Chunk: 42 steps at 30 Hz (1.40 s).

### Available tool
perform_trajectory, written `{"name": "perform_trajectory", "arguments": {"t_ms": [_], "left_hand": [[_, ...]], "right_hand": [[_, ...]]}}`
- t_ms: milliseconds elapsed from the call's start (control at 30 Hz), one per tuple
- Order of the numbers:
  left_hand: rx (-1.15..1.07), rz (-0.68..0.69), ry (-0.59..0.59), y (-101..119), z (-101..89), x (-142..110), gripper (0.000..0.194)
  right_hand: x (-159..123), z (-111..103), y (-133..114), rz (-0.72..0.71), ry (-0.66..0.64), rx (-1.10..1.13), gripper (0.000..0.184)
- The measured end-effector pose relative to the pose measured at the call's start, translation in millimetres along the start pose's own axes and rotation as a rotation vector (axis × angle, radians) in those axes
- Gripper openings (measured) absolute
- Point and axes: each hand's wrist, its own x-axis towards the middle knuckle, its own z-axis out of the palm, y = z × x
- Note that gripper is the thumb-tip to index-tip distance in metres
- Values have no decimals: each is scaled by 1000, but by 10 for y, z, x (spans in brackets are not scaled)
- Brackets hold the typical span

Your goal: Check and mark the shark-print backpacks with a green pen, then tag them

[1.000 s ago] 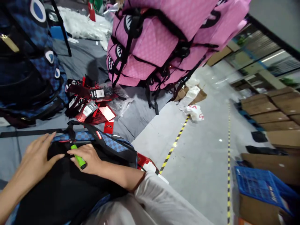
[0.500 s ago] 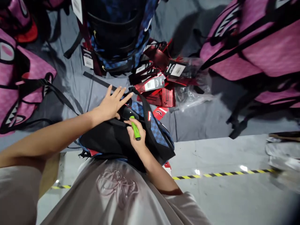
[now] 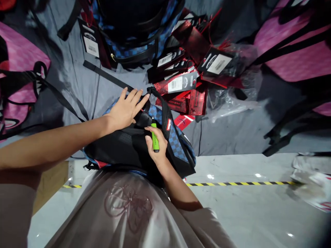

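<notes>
A black backpack with blue checkered sides (image 3: 178, 148) lies on my lap, back panel up. My left hand (image 3: 126, 110) rests flat on its upper part, fingers stretched toward the black top handle (image 3: 157, 94). My right hand (image 3: 155, 148) is closed around a small bright green stick-shaped tool (image 3: 155, 137), held against the backpack's black panel just right of the left hand.
Red and black hang tags (image 3: 181, 86) lie piled on the grey cloth (image 3: 77, 89) just beyond the backpack, with clear plastic wrap (image 3: 232, 100) beside them. A blue checkered backpack (image 3: 134, 38) stands ahead; pink backpacks (image 3: 292, 51) right and left (image 3: 15, 82). A yellow-black floor line (image 3: 240, 183) runs on the right.
My view has swung left and down from the floor and boxes onto the lap. My left hand slid up toward the handle; my right hand keeps the green tool on the backpack.
</notes>
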Motion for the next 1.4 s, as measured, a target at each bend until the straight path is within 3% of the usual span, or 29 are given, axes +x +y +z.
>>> {"name": "perform_trajectory", "arguments": {"t_ms": [167,333,567,833,967,1167,1400], "left_hand": [[0,192,73,54,107,92,123],[-41,149,47,64,198,211,122],[-34,121,9,78,43,165,112],[-91,94,-133,38,-40,166,107],[-79,80,-129,34,-30,166,97],[-15,144,-113,-28,-1,188,105],[-63,20,-143,53,-117,151,100]], "right_hand": [[-7,14,-28,4,4,11,26],[17,-15,23,25,-42,76,27],[18,-66,62,57,-61,79,28],[17,-80,70,97,-92,82,29],[35,-89,79,80,-92,97,28],[54,-92,72,100,-92,90,27],[40,-60,60,92,-63,84,28]]}}
